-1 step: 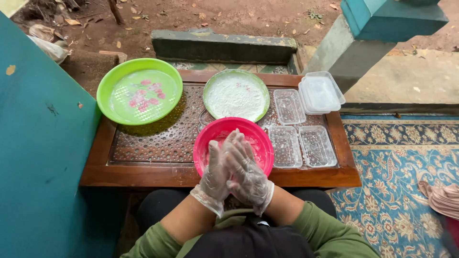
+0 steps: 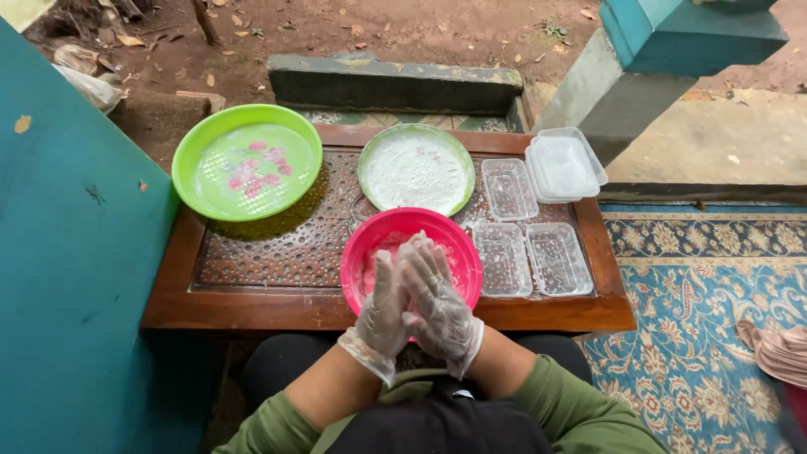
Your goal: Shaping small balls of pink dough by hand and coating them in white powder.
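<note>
Over the pink bowl (image 2: 410,256) at six o'clock, my gloved left hand (image 2: 382,311) and right hand (image 2: 437,307) pressed palm-to-palm, seemingly rolling dough unseen between them, needing gentle pressure next.

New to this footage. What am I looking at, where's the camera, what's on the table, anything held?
There is no machine here: a seated person works with two hands in thin clear gloves. The single camera sits on the person's head and looks down, so the arms enter from the bottom edge. The left hand and right hand are pressed together, palm to palm, over a pink bowl; whether anything lies between the palms is hidden. The bowl stands on a low wooden table. Farther back are a green bowl with pink pieces in it and a green plate covered in white powder. To the right lie three open clear plastic boxes and a stack of more of them. A patterned rug covers the floor on the right.
</note>
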